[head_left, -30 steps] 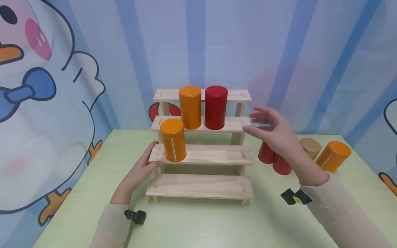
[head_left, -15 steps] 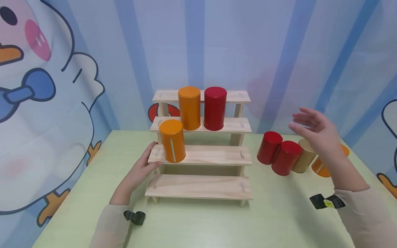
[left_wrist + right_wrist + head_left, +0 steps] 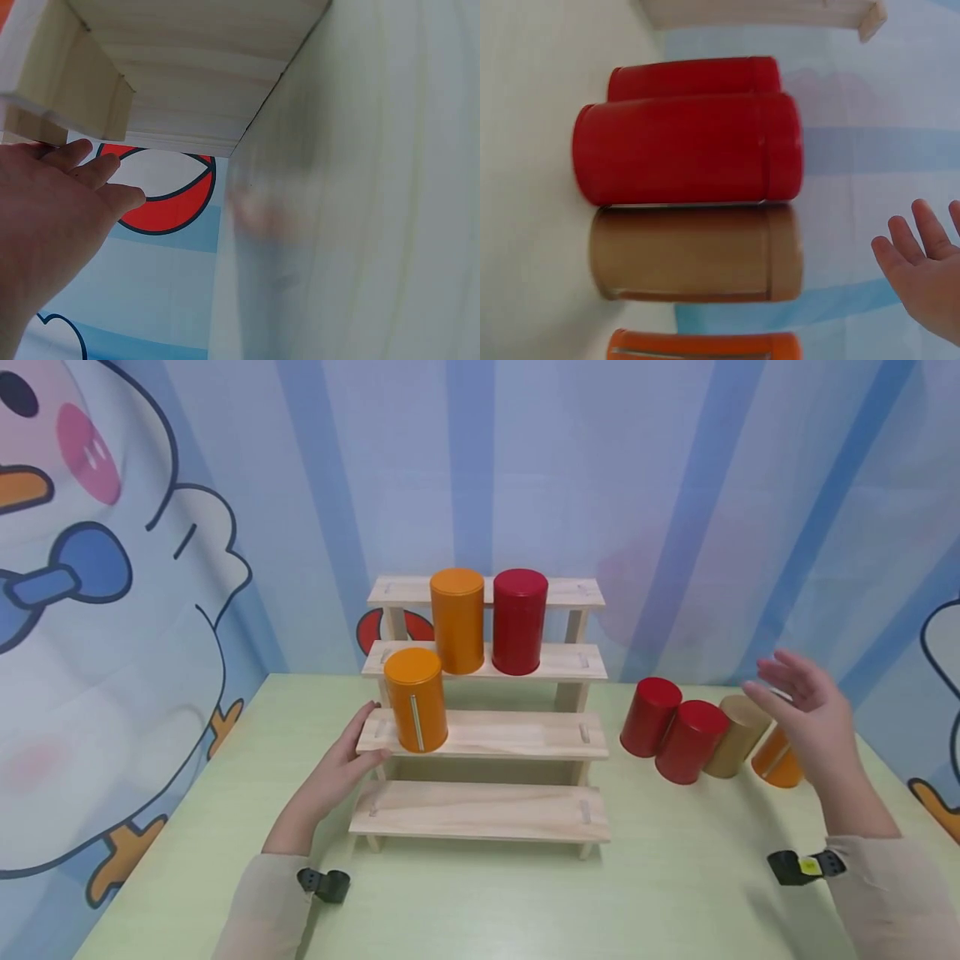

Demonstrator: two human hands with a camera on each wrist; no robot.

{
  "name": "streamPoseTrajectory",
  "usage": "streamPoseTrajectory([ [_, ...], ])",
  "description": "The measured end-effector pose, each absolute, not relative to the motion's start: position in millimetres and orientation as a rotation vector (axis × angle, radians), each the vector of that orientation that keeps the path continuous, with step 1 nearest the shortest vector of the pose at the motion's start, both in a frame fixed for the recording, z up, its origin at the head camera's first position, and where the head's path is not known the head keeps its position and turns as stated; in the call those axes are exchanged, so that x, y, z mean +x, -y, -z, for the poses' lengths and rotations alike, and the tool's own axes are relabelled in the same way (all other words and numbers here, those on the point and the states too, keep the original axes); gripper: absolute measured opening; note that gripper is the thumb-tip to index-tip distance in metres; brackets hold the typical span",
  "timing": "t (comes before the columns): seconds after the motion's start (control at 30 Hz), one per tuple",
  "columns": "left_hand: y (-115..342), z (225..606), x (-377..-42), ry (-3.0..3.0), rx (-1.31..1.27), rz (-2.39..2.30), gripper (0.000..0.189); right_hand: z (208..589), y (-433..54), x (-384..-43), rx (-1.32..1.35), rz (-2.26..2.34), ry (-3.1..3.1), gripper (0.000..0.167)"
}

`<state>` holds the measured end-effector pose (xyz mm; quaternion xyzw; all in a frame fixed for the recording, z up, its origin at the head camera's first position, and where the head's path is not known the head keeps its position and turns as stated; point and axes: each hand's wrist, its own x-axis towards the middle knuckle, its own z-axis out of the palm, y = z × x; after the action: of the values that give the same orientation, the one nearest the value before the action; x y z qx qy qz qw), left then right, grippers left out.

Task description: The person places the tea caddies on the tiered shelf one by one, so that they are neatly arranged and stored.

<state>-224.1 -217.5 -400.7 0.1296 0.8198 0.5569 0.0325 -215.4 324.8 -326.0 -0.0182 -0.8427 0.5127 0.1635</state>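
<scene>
My left hand (image 3: 336, 783) holds the left end of a stepped wooden shelf (image 3: 525, 735), its thumb at the plank's front corner and fingers at the back. Three canisters stand on the shelf: an orange canister (image 3: 416, 706) on the second tier from the bottom, an orange canister (image 3: 457, 627) and a red canister (image 3: 519, 627) one tier higher. Off to the right, my right hand (image 3: 817, 718) hovers with relaxed fingers over a right-hand orange canister (image 3: 776, 764), partly covering it. Beside that stand a gold canister (image 3: 697, 253) and two red canisters (image 3: 686, 150) (image 3: 694, 79).
The pale green table (image 3: 480, 902) carries the shelf and loose canisters. Behind it hangs a blue striped cloth (image 3: 600, 468) with cartoon figures. The shelf's bottom tier (image 3: 480, 810) sits low at the front.
My right hand has moved right, away from the shelf, then lower, to over the right-hand orange canister. My left hand has kept its place at the shelf; the canisters have not moved.
</scene>
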Motion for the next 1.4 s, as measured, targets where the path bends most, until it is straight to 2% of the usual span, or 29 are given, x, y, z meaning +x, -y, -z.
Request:
streamPoseTrajectory([
  [0.3, 216.9, 400.3, -224.0, -2.510, 0.393, -1.722, 0.077, 357.2, -342.0, -222.8, -0.048, -1.625, 2.281, 0.067],
  [0.67, 217.0, 399.5, -222.7, -2.514, 0.387, -1.719, 0.078, 377.6, -344.3, -227.0, -0.226, -1.533, 2.417, 0.075],
  [0.97, 216.3, 399.6, -223.1, -2.515, 0.386, -1.719, 0.079, 389.4, -342.6, -231.0, -0.233, -1.514, 2.450, 0.083],
  [1.4, 215.7, 397.8, -221.7, -2.499, 0.397, -1.735, 0.078, 397.4, -341.6, -232.9, -0.248, -1.507, 2.499, 0.082],
])
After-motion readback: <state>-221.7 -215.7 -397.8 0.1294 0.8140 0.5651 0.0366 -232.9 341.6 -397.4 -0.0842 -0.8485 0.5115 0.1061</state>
